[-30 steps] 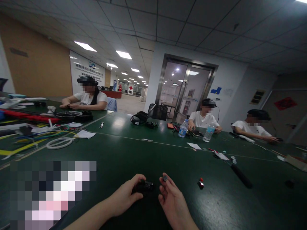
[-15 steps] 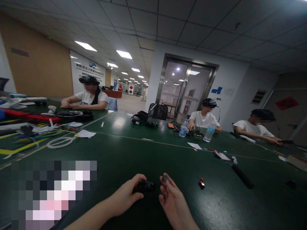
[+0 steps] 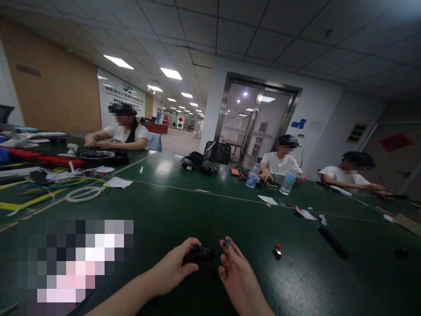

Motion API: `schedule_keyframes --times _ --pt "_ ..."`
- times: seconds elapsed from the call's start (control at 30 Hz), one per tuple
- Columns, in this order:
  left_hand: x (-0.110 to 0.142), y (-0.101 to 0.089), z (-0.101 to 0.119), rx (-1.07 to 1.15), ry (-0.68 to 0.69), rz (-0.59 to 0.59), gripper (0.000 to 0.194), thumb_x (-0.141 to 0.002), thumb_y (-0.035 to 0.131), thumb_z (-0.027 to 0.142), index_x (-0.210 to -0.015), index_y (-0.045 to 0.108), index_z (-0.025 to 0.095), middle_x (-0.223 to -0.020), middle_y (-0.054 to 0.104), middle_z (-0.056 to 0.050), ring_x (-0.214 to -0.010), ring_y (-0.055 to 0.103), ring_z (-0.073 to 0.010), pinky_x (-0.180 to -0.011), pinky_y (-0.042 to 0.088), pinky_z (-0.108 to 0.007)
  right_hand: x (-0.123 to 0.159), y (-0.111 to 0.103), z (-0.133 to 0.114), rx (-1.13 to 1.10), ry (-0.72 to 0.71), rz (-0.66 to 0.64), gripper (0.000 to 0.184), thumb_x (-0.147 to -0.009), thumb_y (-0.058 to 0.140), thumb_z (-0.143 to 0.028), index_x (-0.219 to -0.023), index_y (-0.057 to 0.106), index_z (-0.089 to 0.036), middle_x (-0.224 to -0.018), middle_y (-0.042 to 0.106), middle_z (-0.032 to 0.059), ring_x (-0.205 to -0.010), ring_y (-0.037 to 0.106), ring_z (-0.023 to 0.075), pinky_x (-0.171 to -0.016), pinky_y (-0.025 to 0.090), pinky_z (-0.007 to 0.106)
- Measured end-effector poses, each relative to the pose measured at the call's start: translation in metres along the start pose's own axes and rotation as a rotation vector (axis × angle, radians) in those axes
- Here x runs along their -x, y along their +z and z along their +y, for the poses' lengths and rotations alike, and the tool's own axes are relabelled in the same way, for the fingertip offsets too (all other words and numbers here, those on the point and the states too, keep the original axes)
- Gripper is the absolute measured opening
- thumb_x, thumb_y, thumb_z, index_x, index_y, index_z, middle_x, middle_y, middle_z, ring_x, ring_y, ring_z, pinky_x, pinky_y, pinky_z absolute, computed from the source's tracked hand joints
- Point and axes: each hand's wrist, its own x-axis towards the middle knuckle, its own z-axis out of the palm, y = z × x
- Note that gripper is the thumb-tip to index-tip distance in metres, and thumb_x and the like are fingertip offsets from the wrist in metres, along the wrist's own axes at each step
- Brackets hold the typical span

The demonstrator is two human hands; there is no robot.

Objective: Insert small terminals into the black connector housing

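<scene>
My left hand [image 3: 173,267] is closed around a small black device [image 3: 204,253] just above the green table [image 3: 171,210]. Thumb and fingers grip its left end, and its exact kind is too dark to make out. Facing it, my right hand [image 3: 239,274] pinches a small grey square piece [image 3: 227,242] between thumb and fingertip, with the palm turned up. A narrow gap separates the piece from the black device. To the right of my right hand lies a small red and silver part [image 3: 278,252] on the table.
A black-handled tool [image 3: 333,243] lies to the right. Farther back stand two water bottles [image 3: 252,176]. Cables, a white coil [image 3: 84,194] and papers spread at left, with a small wrench [image 3: 141,170] nearby. Three people sit across the table. A pixelated patch covers the lower left.
Both hands keep nearly the same pose and hold the same things. The view has shifted very slightly. The person at far right has moved their hands a little.
</scene>
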Motion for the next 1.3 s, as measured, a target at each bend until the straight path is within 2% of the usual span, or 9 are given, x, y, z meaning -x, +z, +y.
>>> schedule_keyframes --times 0.47,0.73,1.07,1.3 --pt "0.0010 -0.0007 0.0028 0.047 -0.018 -0.020 0.038 -0.075 0.050 0.016 -0.109 0.038 0.026 -0.091 0.057 0.003 -0.084 0.054 -0.0162 -0.072 0.037 -0.026 -0.0010 -0.0019 0.0002 -0.002 0.033 -0.011 0.032 -0.059 0.072 -0.028 -0.088 0.061 -0.022 -0.084 0.065 -0.0013 -0.057 0.055 0.0075 -0.049 0.040 0.019" --pt "0.0010 -0.0002 0.0030 0.021 0.029 0.010 0.037 -0.074 0.051 0.016 -0.107 0.039 0.026 -0.093 0.057 0.003 -0.085 0.054 -0.0154 -0.074 0.038 -0.025 0.0013 0.0000 -0.0003 -0.027 0.050 -0.019 0.036 -0.056 0.074 -0.024 -0.089 0.061 -0.020 -0.080 0.064 -0.0006 -0.055 0.054 0.0076 -0.048 0.039 0.019" --pt "0.0006 -0.0002 0.0030 0.064 -0.015 -0.009 0.038 -0.076 0.050 0.016 -0.110 0.036 0.025 -0.091 0.057 0.002 -0.084 0.055 -0.0153 -0.073 0.039 -0.026 -0.0004 -0.0010 -0.0006 -0.019 0.041 -0.024 0.035 -0.057 0.073 -0.024 -0.090 0.061 -0.022 -0.081 0.065 -0.0008 -0.056 0.054 0.0075 -0.049 0.039 0.019" --pt "0.0005 -0.0005 0.0039 0.063 -0.034 -0.008 0.039 -0.075 0.051 0.015 -0.110 0.036 0.025 -0.090 0.057 0.003 -0.083 0.055 -0.0150 -0.072 0.039 -0.025 -0.0022 -0.0015 0.0011 -0.004 0.018 0.017 0.033 -0.056 0.074 -0.025 -0.086 0.062 -0.021 -0.073 0.063 -0.0026 -0.054 0.054 0.0074 -0.048 0.039 0.019"
